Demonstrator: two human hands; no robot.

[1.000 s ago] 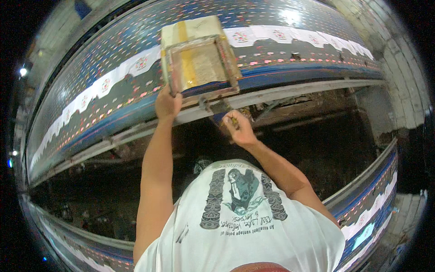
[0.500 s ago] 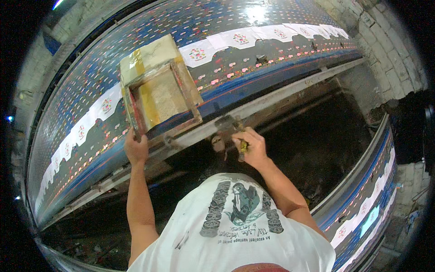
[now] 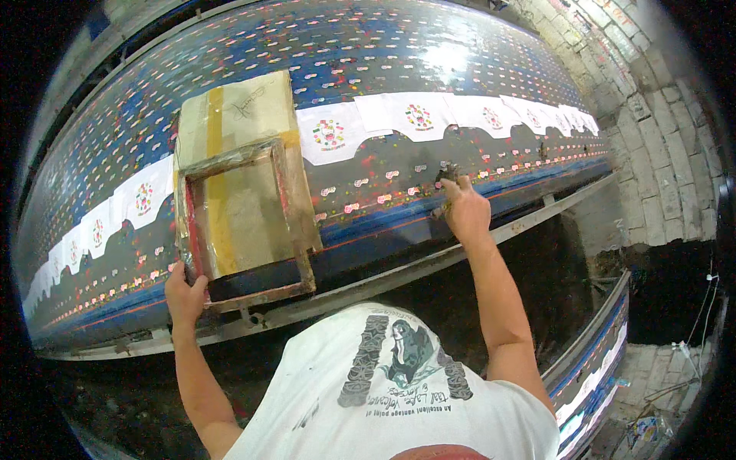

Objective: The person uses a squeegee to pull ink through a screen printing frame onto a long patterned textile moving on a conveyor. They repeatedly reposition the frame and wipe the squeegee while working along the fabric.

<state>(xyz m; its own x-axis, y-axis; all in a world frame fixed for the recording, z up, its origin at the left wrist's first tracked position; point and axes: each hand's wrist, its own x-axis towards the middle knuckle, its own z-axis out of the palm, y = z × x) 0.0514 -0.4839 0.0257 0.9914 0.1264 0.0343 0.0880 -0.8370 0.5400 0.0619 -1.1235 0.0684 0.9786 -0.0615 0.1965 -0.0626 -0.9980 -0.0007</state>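
As viewed from the head camera, found 1 wooden-framed panel (image 3: pixel 244 192) at 9 o'clock, over the patterned table (image 3: pixel 376 257) and reaching down to its near edge. Unable to establish whether resting or lifted. Noted a cream face, a lengthwise yellow tape stripe and a smaller raised frame toward 6 o'clock. Judged fairly light, stiff along the wooden bars, more easily damaged across the thin face, possibly slick where taped. Best gripped by the side bars, at 3 and 9 o'clock.

Observed the left hand (image 3: pixel 186 297) closed around the panel's 7 o'clock corner, with the panel extending from there toward 1 o'clock. Observed the right hand (image 3: pixel 468 213) well apart, at the panel's 3 o'clock, fingers partly curled at a small dark object (image 3: pixel 446 173); impossible to confirm any hold. Noted white cloth pieces (image 3: pixel 330 132) running from the panel toward 2 o'clock.
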